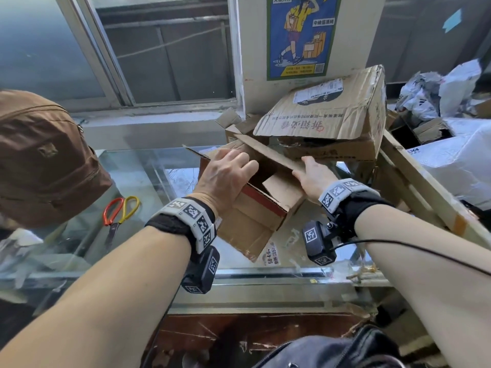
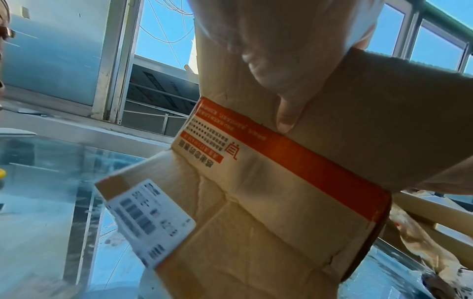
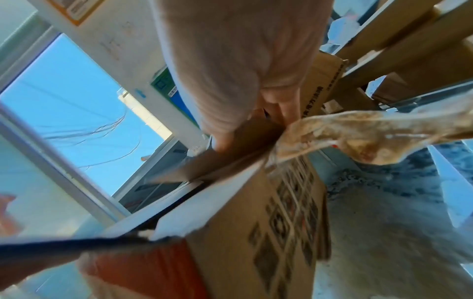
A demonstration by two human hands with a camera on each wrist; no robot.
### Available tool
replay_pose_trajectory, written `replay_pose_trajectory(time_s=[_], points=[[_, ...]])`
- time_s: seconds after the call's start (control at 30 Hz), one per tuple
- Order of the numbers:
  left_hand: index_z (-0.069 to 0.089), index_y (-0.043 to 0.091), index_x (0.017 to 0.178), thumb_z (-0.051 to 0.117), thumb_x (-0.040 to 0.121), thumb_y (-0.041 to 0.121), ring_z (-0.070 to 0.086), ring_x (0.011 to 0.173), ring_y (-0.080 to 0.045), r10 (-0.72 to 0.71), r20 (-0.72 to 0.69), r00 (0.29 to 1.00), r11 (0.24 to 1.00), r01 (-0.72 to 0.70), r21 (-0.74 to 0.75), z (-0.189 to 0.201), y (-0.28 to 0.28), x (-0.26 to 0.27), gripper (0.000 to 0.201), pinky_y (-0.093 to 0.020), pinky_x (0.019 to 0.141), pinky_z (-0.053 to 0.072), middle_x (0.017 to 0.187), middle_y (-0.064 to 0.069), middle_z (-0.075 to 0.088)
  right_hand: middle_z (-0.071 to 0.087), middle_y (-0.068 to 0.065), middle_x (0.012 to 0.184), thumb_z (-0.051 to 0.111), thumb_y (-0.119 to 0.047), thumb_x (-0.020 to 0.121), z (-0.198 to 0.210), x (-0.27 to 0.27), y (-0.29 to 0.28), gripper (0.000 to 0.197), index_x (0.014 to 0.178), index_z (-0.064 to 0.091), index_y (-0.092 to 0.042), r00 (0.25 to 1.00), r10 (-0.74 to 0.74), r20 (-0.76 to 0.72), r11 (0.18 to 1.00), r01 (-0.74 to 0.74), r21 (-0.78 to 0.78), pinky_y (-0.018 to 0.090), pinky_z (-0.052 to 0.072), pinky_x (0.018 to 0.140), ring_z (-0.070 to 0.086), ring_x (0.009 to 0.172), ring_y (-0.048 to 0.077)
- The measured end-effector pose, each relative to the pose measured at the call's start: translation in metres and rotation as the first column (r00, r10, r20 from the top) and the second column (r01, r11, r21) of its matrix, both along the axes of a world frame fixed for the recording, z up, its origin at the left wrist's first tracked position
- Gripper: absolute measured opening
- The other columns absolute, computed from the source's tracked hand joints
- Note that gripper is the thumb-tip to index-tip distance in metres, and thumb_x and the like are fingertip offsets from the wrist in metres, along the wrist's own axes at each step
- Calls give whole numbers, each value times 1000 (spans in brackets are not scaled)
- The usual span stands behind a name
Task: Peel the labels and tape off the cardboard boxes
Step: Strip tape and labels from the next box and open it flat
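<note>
Both hands point(image 1: 224, 176) point(image 1: 313, 176) grip the open box point(image 1: 255, 216), fingertips hidden inside its flaps.

Left hand point(image 2: 276, 60) grips the top of a tilted cardboard box point(image 2: 256, 232), thumb point(image 2: 286, 113) pressed down to the orange printed band point(image 2: 294, 153), a white barcode label point(image 2: 151, 220) stuck at the box's lower-left corner, glass countertop point(image 2: 46, 202) below, window frame point(image 2: 115, 60) behind.
</note>
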State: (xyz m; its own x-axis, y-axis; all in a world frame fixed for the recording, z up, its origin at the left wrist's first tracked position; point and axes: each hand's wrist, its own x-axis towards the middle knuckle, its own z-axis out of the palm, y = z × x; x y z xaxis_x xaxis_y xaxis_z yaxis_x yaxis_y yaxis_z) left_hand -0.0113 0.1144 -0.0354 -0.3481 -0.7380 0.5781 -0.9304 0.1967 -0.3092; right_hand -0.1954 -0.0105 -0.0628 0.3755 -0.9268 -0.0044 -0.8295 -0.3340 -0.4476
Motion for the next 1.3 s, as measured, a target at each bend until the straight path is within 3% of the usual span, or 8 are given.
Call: replay_pose_trajectory(time_s=[0.27,0.47,0.63,0.73,0.83,0.9,1.07,1.3], points=[[61,10,89,58,76,-7,58,84,-32,185,60,981,960,-193,203,5,9,6,21,-42,88,41,86,-10,59,60,25,109,39,-24,101,9,-10,-19,38,103,62,6,940,-180,291,984,177,37,51,48,92,57,106,43],[52,18,132,43,98,19,44,128,-29,373,484,792,420,-609,673,33,3,-17,35,-52,111,24,133,-6,54,62,19,104,45,-25,99,10,-4,-18,32,100,67,-1,847,-242,473,967,249,50,53,52,85,60,99,39],[56,20,128,71,68,69,59,110,-21,468,302,831,105,-392,914,56,-4,-41,79,-35,86,47,122,2,62,59,16,90,47,-27,98,17,4,-12,31,88,66,-5,820,-210,533,965,260,-19,53,53,79,63,89,39],[60,21,108,47,69,87,55,105,-21,621,112,776,199,-294,935,44,-7,-47,78,-48,105,32,110,3,67,62,16,91,44,-23,100,29,4,-3,33,92,66,1,813,-161,559,968,241,-71,44,51,83,61,89,35],[43,9,134,53,66,85,44,130,-32,677,189,711,322,-518,793,21,-3,-36,103,-68,110,-2,132,-9,57,66,20,96,42,-18,100,34,-1,4,33,89,64,3,837,-127,532,957,244,-155,33,39,75,58,89,33],[36,7,139,68,58,78,43,132,-32,690,190,699,364,-562,743,9,-2,-27,112,-67,110,-4,132,-10,55,66,21,94,43,-19,100,30,-2,7,32,87,64,1,827,-110,551,953,245,-178,38,46,76,59,85,34],[55,27,100,77,67,53,48,120,-28,625,112,772,497,-504,706,10,-1,-34,47,-70,110,-2,110,-3,62,64,15,92,47,-23,98,13,-2,3,28,95,68,-5,760,-176,626,944,310,-110,54,54,72,63,81,38],[52,20,104,48,80,-3,50,112,-30,501,94,860,752,-486,444,26,1,-38,33,-73,108,-2,103,-3,59,44,-4,64,48,-28,98,14,4,4,34,75,60,-5,603,-278,748,930,363,52,52,56,70,62,73,34]])
